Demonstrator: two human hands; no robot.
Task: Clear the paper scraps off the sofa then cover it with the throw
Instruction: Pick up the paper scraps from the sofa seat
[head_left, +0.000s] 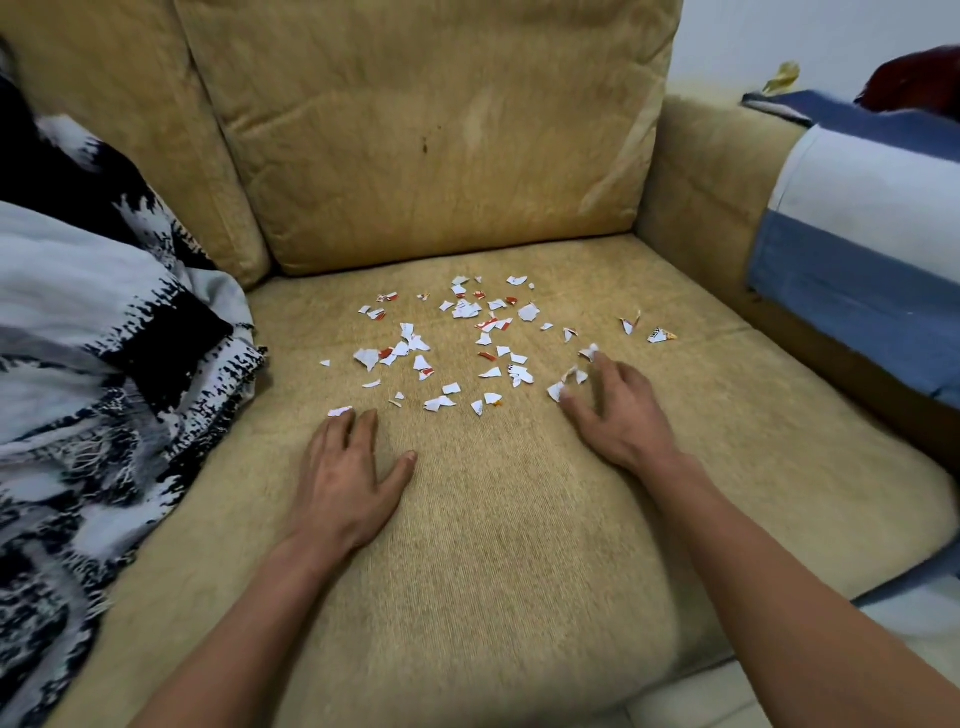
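Paper scraps (488, 326), small torn pieces with ragged edges, white with patches of red print, lie scattered over the middle and back of the sofa seat (493, 545). The seat is a wide cushion of tan, finely ribbed fabric, worn and a little blotchy. Behind it stands a plump back cushion (431, 130) in the same cloth, creased and marked with a small dark stain.

The left hand (345, 478) lies flat, palm down on the seat. Its fingers are straight and close together, it holds nothing, and its fingertips are just beside one white scrap.

The right hand (618, 410) is spread wide like a claw with the fingers half bent. Its blurred tips touch a few scraps at the right edge of the scatter, none of them closed in.

The throw (93, 338), soft cloth with a jagged black-and-white pattern, is bunched in folds on the left side of the sofa. A blue-and-white striped cloth (852, 249) hangs over the right armrest (711, 197).
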